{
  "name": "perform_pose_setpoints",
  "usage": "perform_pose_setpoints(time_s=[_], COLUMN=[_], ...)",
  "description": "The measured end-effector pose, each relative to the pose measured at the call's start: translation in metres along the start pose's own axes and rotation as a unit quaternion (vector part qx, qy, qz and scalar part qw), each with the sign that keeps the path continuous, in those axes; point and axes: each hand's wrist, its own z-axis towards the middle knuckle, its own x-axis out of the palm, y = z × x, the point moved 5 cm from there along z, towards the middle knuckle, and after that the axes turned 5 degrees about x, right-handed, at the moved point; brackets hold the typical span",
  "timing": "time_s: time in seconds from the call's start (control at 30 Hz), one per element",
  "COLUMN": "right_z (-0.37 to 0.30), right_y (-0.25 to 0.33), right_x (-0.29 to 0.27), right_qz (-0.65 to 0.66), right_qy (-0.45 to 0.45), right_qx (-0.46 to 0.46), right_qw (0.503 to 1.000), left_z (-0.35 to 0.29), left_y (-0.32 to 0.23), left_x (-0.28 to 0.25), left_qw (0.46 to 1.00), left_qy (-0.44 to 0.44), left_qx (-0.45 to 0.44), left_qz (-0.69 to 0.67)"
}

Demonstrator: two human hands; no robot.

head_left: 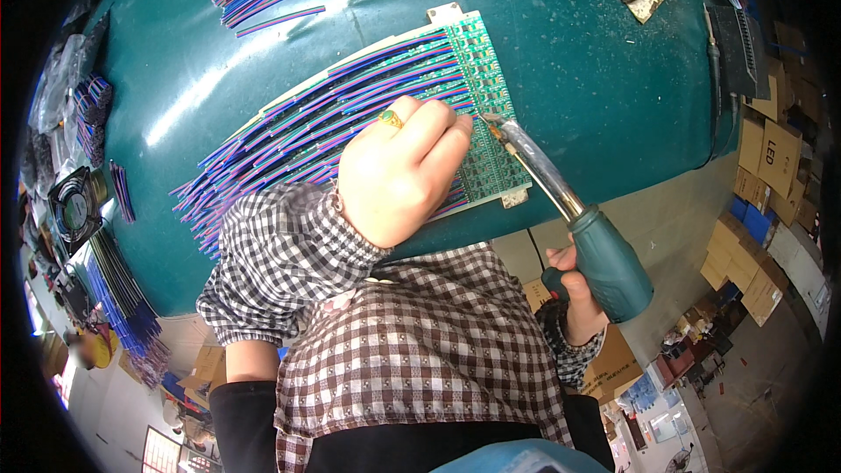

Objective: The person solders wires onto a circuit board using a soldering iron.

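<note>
Metal-barrelled soldering tool (592,236), flat circuit board (489,79)

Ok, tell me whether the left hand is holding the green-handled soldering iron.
No, the right hand grips the green-handled soldering iron, while the left hand is over the wires.

Under bright light, we observe white glare streaking the left of the green tabletop (604,96), strong fisheye bending toward the rim, black corners, and softer, less distinct detail near the periphery
</note>
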Motion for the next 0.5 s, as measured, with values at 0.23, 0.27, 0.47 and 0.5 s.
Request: perform_pose_setpoints(time_s=[0.23, 0.27, 0.47, 0.5], right_z=[-0.0009, -0.0009, 0.0003, 0.0007], right_y=[-0.0035, -0.0025, 0.0028, 0.0062], right_x=[-0.0023, -0.0009, 0.0033, 0.0046], right_qz=[-0.024, -0.024, -0.075, -0.071], right_qy=[0.004, 0.004, 0.017, 0.015], right_qx=[0.003, 0.003, -0.008, -0.018], right_qw=[1.0, 1.0, 0.997, 0.997], left_z=[0.0005, 0.0005, 0.0003, 0.001], left_y=[-0.0003, -0.0002, -0.001, -0.0017], left_x=[0.0002, 0.0005, -0.0009, -0.0024], left_qw=[1.0, 1.0, 1.0, 0.999], left_qy=[0.005, 0.005, -0.002, 0.016], left_qx=[-0.003, -0.003, -0.005, -0.024], left_qz=[-0.002, -0.002, 0.005, -0.015])
